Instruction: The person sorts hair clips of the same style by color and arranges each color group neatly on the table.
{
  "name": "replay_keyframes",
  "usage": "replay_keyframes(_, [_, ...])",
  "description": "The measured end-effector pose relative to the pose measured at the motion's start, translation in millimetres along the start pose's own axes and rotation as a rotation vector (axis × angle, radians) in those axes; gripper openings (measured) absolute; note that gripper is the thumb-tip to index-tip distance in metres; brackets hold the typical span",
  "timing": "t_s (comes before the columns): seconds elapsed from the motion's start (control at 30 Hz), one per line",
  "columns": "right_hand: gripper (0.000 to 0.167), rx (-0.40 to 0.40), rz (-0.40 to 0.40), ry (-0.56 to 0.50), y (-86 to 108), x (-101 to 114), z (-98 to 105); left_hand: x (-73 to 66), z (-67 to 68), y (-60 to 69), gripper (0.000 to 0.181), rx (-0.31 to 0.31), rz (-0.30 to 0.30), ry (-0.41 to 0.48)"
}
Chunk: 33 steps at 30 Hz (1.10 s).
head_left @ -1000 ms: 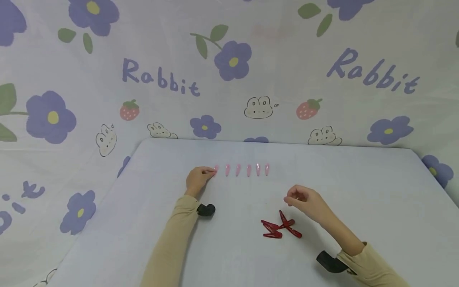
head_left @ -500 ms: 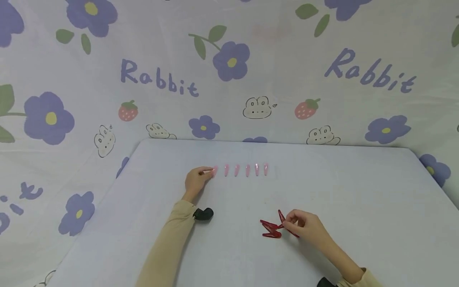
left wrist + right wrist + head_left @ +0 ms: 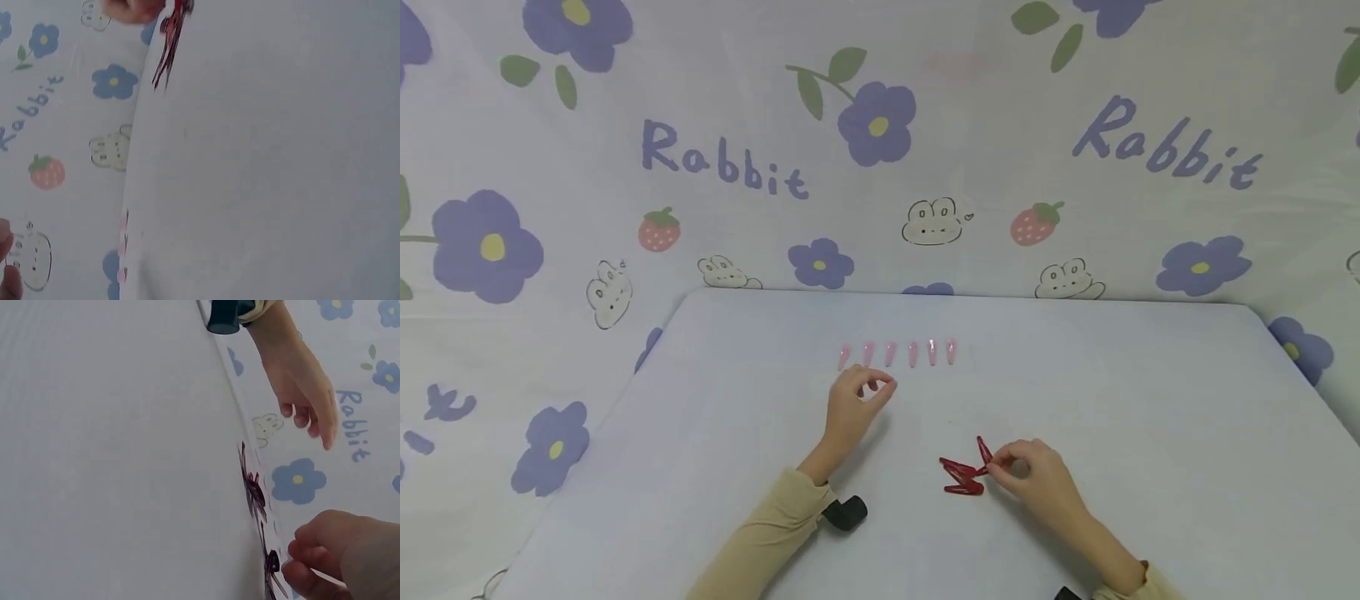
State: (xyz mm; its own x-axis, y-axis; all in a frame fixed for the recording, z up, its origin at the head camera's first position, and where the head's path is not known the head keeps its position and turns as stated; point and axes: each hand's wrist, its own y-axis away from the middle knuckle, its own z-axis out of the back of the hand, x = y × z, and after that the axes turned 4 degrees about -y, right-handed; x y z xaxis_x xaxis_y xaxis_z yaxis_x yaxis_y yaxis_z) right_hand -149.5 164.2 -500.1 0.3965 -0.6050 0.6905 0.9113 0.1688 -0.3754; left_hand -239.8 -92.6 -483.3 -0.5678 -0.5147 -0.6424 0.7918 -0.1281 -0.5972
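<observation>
Several red hair clips (image 3: 962, 478) lie in a loose cluster on the white table. My right hand (image 3: 1045, 487) is at the cluster's right side, thumb and forefinger pinching one crossed clip (image 3: 983, 450) and covering its lower part. Seen from the right wrist, that hand (image 3: 350, 556) has its fingertips beside dark red clips (image 3: 270, 562). My left hand (image 3: 850, 408) hovers empty just below a row of pink clips (image 3: 891, 353), fingers loosely bent. A small gap between its fingertips (image 3: 11, 284) shows in the left wrist view.
A white table (image 3: 1150, 400) extends around both hands. Behind it hangs a cloth (image 3: 970, 125) printed with flowers, strawberries and rabbits. A black wrist mount (image 3: 846, 513) sits at the left cuff.
My left hand has let go of the leftmost pink clip and moved right and nearer. My right hand has come down to the red clips and taken hold of one.
</observation>
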Motion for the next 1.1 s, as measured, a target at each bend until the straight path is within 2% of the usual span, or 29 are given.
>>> replay_keyframes(0.07, [0.018,-0.006,0.044,0.034,-0.4,-1.7,-3.2,-11.4,-3.8,5.8,0.004,0.143,-0.044,-0.016])
replay_keyframes(0.17, [0.018,0.004,0.089,0.057,-1.2,-1.3,-7.8,-24.7,-11.8,11.8,0.005,0.405,-0.119,-0.072])
replay_keyframes(0.23, [0.017,0.017,0.094,0.067,-1.1,-0.1,-10.6,-31.2,-18.3,14.2,0.009,0.539,-0.170,-0.107])
replay_keyframes(0.3, [0.016,0.020,0.089,0.073,-0.1,1.4,-13.2,-35.1,-25.8,17.0,0.015,0.623,-0.220,-0.132])
replay_keyframes(0.37, [0.019,0.017,0.079,0.074,2.3,2.5,-15.3,-36.2,-33.9,21.4,0.019,0.670,-0.236,-0.120])
replay_keyframes(0.5, [0.023,0.002,0.068,0.072,6.2,4.5,-17.8,-35.5,-46.5,32.9,0.018,0.696,-0.232,-0.120])
replay_keyframes(0.6, [0.024,-0.015,0.075,0.074,6.7,6.4,-17.2,-34.4,-51.5,37.6,0.014,0.674,-0.248,-0.142])
replay_keyframes(0.7, [0.026,-0.032,0.090,0.067,5.8,8.7,-16.6,-34.4,-51.0,38.3,0.016,0.656,-0.253,-0.143])
replay_keyframes(0.87, [0.027,-0.027,0.080,0.052,6.1,10.3,-15.8,-37.5,-48.1,37.5,0.022,0.659,-0.207,-0.089])
replay_keyframes(1.0, [0.027,-0.030,0.082,0.042,6.7,10.9,-16.3,-38.0,-47.4,37.4,0.019,0.662,-0.182,-0.037])
replay_keyframes(1.1, [0.028,-0.031,0.083,0.029,6.5,11.0,-16.7,-38.0,-47.3,37.3,0.016,0.678,-0.133,-0.026])
